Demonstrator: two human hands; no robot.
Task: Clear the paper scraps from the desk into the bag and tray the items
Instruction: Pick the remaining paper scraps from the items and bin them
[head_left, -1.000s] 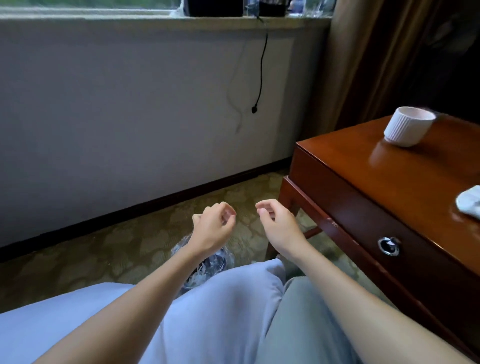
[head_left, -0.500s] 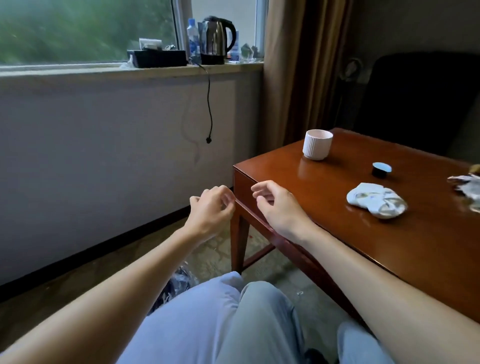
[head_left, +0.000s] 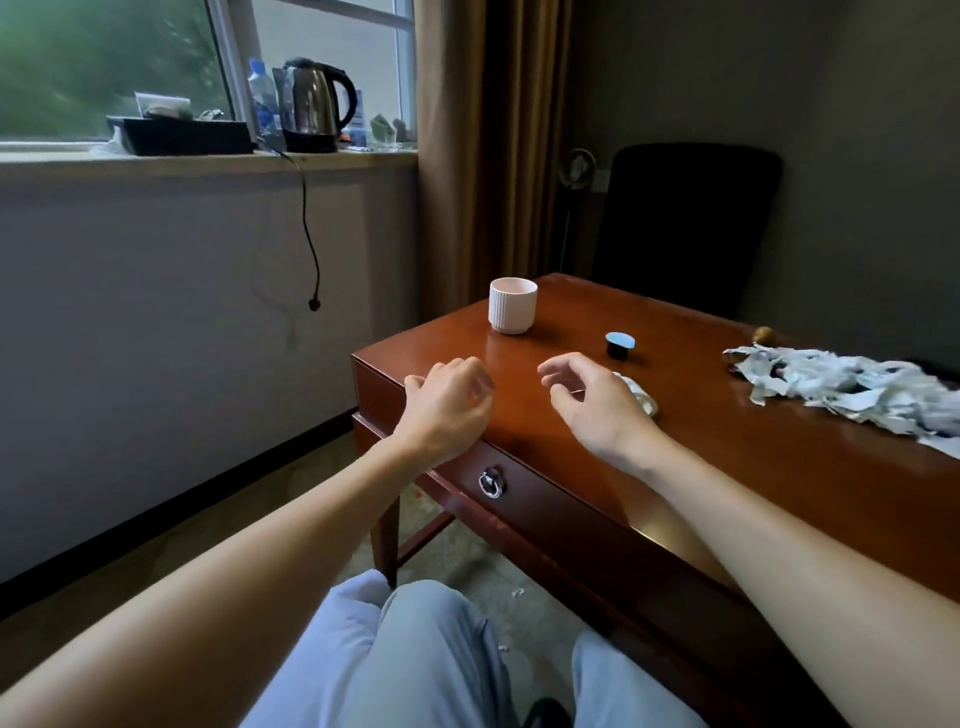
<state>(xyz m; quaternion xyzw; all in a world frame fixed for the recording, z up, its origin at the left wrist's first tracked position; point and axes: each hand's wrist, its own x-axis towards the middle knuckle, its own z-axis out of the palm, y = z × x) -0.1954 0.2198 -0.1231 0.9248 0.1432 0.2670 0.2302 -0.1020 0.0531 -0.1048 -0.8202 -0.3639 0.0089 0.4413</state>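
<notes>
Nearest: left hand (head_left: 447, 410), loosely curled and holding nothing, over the desk (head_left: 779, 467) corner; right hand (head_left: 597, 410), fingers spread and bare, hiding most of a white crumpled item (head_left: 644, 397) whose form cannot be made out. Mid-desk: small dark capsule (head_left: 620, 345) with blue top, then ribbed white cup (head_left: 512, 305), upright. Right: paper scraps (head_left: 841, 389), a heap running lengthwise from the far left toward the near right, cut off by the frame edge.

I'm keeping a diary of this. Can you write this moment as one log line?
left hand: empty, over desk edge | right hand: empty, open | paper scraps: on desk, untouched
</notes>
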